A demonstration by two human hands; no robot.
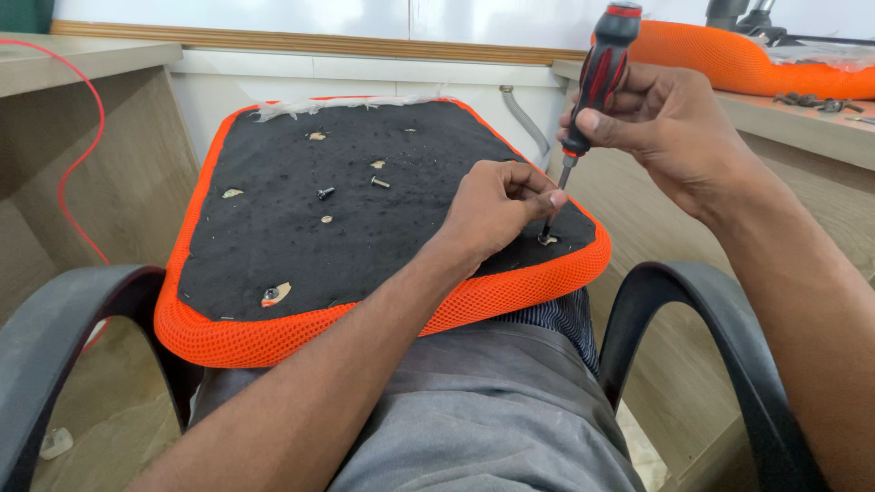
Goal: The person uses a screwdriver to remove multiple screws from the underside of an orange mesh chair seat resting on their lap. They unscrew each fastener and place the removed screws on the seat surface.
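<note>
An orange mesh seat cushion (273,328) lies upside down on my lap, its black underside (365,219) facing up. My right hand (665,128) grips a red-and-black screwdriver (597,77), held nearly upright. Its tip rests on a screw (547,240) near the cushion's right edge. My left hand (497,208) rests on the black fabric and pinches the screwdriver's shaft just above the tip. Two loose screws (325,193) (380,183) lie on the black surface, among several screw holes (274,293).
Black chair armrests (55,337) (711,319) curve on both sides of my lap. A wooden desk (73,64) with a red cable (87,137) stands left. On the right desk sit another orange cushion (729,59) and small dark hardware (811,102).
</note>
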